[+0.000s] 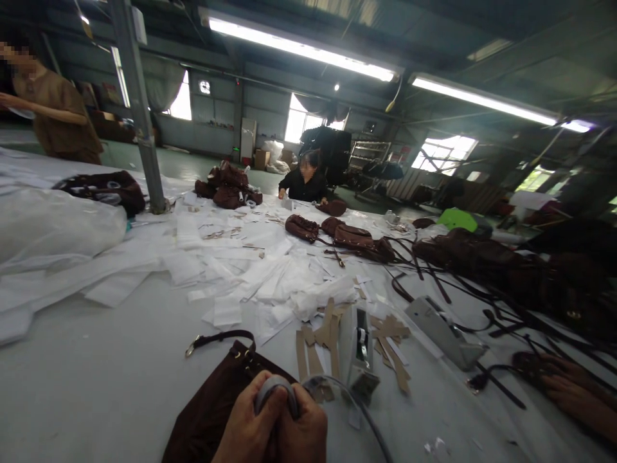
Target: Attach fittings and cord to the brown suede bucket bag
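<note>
Banding (277, 384), grey and bent into a tight arch, is pinched between the left hand (248, 411) and the right hand (308, 418), which are held close together; its ends are hidden by the fingers. Both hands are curled nearly closed around it, with thumbs pressed in. A dark brown bag (202, 408) is laid beneath and to the left of the hands, so the left is nearer; its length is slanted from just beyond the left hand toward the near left, where it is cut off by the picture's edge. Whether the bag is touched cannot be told. Beyond the left hand, a buckled strap (224, 334) is curved leftward; a grey strip (365, 415) is looped out right of the right hand.
</note>
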### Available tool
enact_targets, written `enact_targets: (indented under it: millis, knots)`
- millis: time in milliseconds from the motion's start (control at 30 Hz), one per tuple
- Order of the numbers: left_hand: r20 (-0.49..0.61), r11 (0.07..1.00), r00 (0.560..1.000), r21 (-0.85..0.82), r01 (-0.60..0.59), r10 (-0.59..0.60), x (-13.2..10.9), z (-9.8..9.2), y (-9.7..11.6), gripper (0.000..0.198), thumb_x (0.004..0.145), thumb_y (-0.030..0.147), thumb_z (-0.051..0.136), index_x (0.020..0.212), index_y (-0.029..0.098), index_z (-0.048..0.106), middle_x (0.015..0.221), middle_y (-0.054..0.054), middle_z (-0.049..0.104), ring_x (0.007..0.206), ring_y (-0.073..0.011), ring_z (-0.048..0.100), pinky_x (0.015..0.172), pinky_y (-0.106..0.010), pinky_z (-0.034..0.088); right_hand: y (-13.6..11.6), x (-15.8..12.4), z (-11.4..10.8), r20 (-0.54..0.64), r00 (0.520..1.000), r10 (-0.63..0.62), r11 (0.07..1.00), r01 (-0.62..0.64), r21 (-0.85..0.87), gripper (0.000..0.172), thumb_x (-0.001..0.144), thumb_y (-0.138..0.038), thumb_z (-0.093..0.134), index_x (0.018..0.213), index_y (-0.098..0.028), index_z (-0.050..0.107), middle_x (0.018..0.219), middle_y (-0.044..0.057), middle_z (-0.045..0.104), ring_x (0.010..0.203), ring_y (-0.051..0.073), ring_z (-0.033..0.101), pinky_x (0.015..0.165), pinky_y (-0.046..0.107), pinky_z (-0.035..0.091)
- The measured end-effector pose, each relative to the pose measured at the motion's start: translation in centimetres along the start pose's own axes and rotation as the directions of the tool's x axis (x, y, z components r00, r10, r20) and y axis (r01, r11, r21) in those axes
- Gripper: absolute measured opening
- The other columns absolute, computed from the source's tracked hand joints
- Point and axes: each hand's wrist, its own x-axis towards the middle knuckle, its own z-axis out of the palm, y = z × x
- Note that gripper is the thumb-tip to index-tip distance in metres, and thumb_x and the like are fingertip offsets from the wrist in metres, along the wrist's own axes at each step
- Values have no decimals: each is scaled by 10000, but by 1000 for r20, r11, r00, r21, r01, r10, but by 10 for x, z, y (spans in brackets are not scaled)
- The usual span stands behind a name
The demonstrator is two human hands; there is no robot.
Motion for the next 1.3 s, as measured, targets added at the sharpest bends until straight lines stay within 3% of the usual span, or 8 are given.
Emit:
enact_targets:
  millis: [167, 333, 467, 600, 733, 1000, 1167, 1300]
  knots:
    - [-64, 1000, 998, 11, 29, -29, 2, -6, -7, 444, 717, 604, 657, 671, 169, 581, 556, 51, 467, 481, -98, 397, 462, -195, 375, 5, 3, 10, 61, 986, 152, 970, -161, 184, 446, 682, -571, 655, 559, -171, 501, 495, -59, 424, 477, 84, 365, 408, 187, 315]
    - [-127, 995, 990, -92, 43, -55, 6, -7, 1, 436, 705, 605, 666, 707, 176, 583, 510, 69, 452, 424, -88, 374, 407, -187, 341, -11, 12, 12, 117, 960, 256, 896, -281, 343, 514, 557, -629, 750, 587, -155, 556, 488, -31, 524, 434, 96, 445, 402, 199, 366]
    - [-146, 994, 988, -97, 43, -57, 11, -12, 10, 451, 730, 615, 639, 688, 169, 588, 614, 22, 540, 592, -139, 493, 568, -220, 440, -31, 15, 2, 234, 966, 107, 919, -186, 348, 507, 643, -583, 742, 883, -145, 657, 723, 43, 682, 611, 160, 609, 535, 224, 476]
    - [-163, 970, 977, -223, 102, -140, 11, -12, 15, 488, 713, 649, 637, 705, 162, 604, 640, 7, 559, 633, -156, 508, 572, -230, 435, -44, 13, -9, 317, 937, -148, 981, 99, 164, 494, 846, -582, 526, 1095, -175, 656, 911, 84, 715, 855, 229, 663, 707, 266, 516]
    - [-270, 938, 948, -339, 73, -171, 12, -8, 6, 450, 670, 600, 712, 655, 165, 598, 623, 22, 563, 597, -139, 504, 576, -227, 440, -37, 5, -5, 287, 924, -251, 959, 278, -56, 518, 906, -606, 367, 1085, -215, 657, 838, 63, 725, 776, 224, 685, 709, 266, 503]
    - [-472, 968, 869, -248, 34, -151, 17, -9, -16, 444, 666, 608, 697, 749, 174, 648, 698, 1, 654, 723, -192, 614, 644, -242, 490, -13, -12, 19, 51, 925, -377, 825, 360, -436, 490, 948, -565, 243, 898, -246, 610, 710, 41, 717, 636, 247, 705, 541, 283, 480]
    - [-473, 967, 844, -131, 219, -255, 11, -10, -13, 430, 647, 630, 651, 679, 202, 614, 589, -8, 632, 613, -230, 607, 538, -296, 511, -5, -12, 28, -61, 875, -480, 693, 336, -638, 614, 951, -549, 76, 721, -238, 554, 509, 34, 616, 441, 244, 641, 414, 298, 422]
    - [-333, 994, 939, 34, 106, -88, 21, -24, -16, 350, 549, 530, 724, 730, 240, 652, 686, -22, 687, 758, -282, 649, 623, -319, 551, 7, -14, 19, -1, 837, -547, 549, 358, -755, 711, 922, -573, 7, 644, -231, 564, 484, 46, 598, 387, 243, 608, 358, 309, 415]
